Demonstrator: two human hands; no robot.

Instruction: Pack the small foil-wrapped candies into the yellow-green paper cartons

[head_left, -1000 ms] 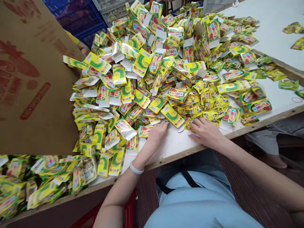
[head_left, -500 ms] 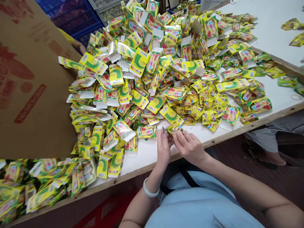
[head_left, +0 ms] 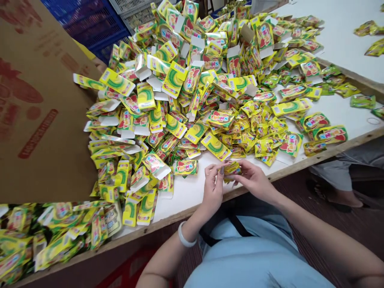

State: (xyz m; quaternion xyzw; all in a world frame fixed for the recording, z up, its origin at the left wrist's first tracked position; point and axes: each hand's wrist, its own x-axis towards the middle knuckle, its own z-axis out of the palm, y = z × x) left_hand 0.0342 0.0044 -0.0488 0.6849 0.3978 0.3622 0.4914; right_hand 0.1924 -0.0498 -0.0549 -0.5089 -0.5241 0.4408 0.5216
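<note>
Between my two hands is a small yellow foil packet (head_left: 233,169), held just over the table's front edge. My left hand (head_left: 213,188) pinches its left end with thumb and fingers. My right hand (head_left: 255,180) grips the other end, thumb below and fingers above. Whether it is one packet or a few together, I cannot tell, as my fingers cover part of it. Just beyond lies a yellow-green carton (head_left: 218,146) with a barcode. Left of my left hand, a small carton (head_left: 186,167) with colourful lettering lies on the white table (head_left: 183,188).
A large heap of small yellow cartons (head_left: 175,79) covers the table, with loose yellow packets (head_left: 265,147) on its right. At the left stands a big brown cardboard box (head_left: 45,120). Blue crates (head_left: 93,24) are stacked behind. Another person's leg (head_left: 336,172) shows at the right.
Both hands have shifted slightly right and down, and the packet has turned, showing more of its yellow face. My right hand now grips it from the side. At the right edge, cartons lie slightly rearranged.
</note>
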